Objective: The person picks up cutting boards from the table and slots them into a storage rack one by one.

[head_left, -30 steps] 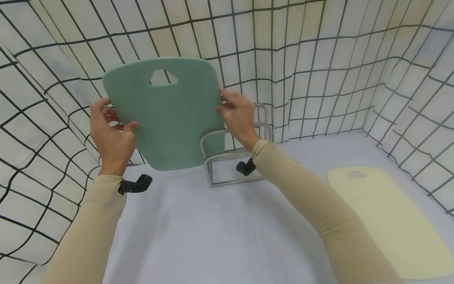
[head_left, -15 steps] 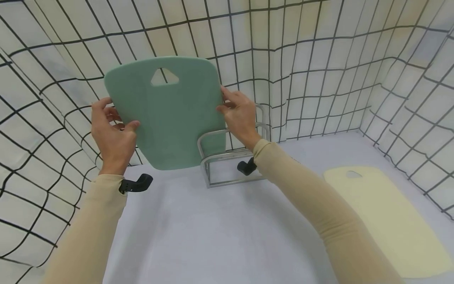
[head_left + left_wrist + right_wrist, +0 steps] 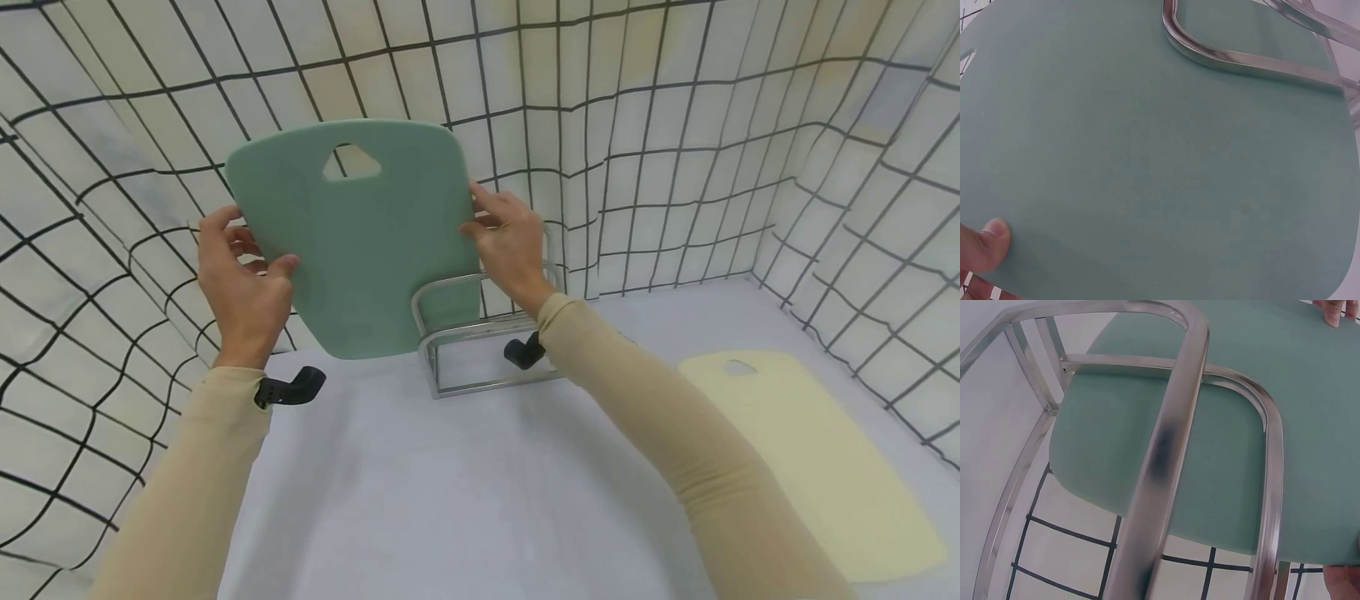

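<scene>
A green cutting board (image 3: 375,242) with a handle hole near its top edge stands upright, its lower right part behind the front loops of a metal rack (image 3: 491,380). Its lower left part reaches out past the rack's left end. My left hand (image 3: 243,287) grips the left edge, thumb on the near face and fingers behind. On the opposite edge my right hand (image 3: 513,246) pinches the board above the rack. In the right wrist view, rack bars (image 3: 1169,444) cross in front of the board (image 3: 1229,462). The left wrist view shows my thumb (image 3: 994,240) on the board's face.
A pale yellow cutting board (image 3: 810,467) lies flat on the white table (image 3: 450,500) to the right. Walls of white cloth with a black grid (image 3: 675,167) close in the back and both sides. Each wrist wears a black camera mount (image 3: 292,388).
The green cutting board has shifted slightly to the right relative to the rack, with both hands still holding it. The head view has turned a little to the right.
</scene>
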A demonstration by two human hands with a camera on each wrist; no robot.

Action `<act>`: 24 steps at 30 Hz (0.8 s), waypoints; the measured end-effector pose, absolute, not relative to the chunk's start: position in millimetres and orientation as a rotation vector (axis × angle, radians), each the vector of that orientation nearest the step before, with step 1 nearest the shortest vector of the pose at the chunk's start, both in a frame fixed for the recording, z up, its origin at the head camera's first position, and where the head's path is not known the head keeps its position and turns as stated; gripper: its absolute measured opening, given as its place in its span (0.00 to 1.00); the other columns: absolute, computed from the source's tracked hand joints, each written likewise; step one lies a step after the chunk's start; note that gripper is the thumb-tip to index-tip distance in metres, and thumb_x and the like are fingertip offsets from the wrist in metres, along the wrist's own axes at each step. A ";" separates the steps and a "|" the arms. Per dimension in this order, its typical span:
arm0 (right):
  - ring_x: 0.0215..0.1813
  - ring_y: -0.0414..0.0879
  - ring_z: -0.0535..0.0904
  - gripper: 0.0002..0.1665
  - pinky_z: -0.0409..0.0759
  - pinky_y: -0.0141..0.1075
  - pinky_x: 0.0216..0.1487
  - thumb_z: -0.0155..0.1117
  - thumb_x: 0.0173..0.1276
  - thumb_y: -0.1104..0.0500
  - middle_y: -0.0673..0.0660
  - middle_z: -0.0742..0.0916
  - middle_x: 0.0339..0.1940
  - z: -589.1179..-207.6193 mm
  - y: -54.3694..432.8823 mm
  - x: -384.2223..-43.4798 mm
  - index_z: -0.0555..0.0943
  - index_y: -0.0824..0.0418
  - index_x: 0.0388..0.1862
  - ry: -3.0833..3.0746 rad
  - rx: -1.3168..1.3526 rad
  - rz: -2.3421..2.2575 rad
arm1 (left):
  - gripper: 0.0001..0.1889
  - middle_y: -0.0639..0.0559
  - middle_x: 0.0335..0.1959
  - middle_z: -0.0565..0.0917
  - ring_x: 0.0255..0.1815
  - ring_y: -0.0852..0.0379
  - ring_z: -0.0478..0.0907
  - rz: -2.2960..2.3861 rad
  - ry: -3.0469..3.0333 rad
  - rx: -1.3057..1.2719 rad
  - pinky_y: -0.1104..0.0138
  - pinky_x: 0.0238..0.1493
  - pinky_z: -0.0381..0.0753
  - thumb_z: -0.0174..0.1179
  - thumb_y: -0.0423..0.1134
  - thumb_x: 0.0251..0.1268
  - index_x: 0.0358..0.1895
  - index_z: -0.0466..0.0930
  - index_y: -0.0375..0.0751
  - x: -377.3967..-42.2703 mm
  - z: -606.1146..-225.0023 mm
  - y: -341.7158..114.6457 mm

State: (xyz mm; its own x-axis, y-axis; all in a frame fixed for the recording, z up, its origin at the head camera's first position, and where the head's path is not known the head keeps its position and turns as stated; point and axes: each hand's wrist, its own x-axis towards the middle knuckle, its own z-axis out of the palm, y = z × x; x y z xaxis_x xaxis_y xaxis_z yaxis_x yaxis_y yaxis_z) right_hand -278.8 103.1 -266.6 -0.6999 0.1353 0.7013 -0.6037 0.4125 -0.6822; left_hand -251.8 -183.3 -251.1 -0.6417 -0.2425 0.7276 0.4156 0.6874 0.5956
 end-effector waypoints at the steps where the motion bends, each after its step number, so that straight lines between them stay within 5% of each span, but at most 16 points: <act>1: 0.48 0.55 0.92 0.31 0.90 0.37 0.49 0.73 0.65 0.70 0.63 0.89 0.49 -266.4 104.1 -278.4 0.80 0.58 0.67 -1.969 0.395 1.342 | 0.33 0.77 0.43 0.64 0.46 0.72 0.69 -0.981 -2.051 -0.130 0.78 0.47 0.74 0.63 0.25 0.66 0.70 0.70 0.59 -251.8 -250.8 -182.3; 24: 0.46 0.55 0.92 0.31 0.90 0.36 0.48 0.73 0.63 0.70 0.63 0.89 0.49 -266.3 120.5 -276.7 0.81 0.59 0.66 -1.973 0.368 1.273 | 0.33 0.76 0.44 0.64 0.46 0.71 0.69 -0.989 -2.054 -0.155 0.78 0.47 0.74 0.63 0.24 0.65 0.70 0.70 0.56 -254.7 -251.6 -166.5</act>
State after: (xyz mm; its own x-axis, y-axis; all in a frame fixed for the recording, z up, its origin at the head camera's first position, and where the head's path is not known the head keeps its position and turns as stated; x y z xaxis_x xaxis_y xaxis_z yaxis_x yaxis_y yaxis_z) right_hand -276.7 120.5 -266.3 -0.6804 0.1497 0.7174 -0.5920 0.4648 -0.6584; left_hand -254.7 -166.5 -251.6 -0.6471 -0.2259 0.7282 0.4282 0.6825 0.5923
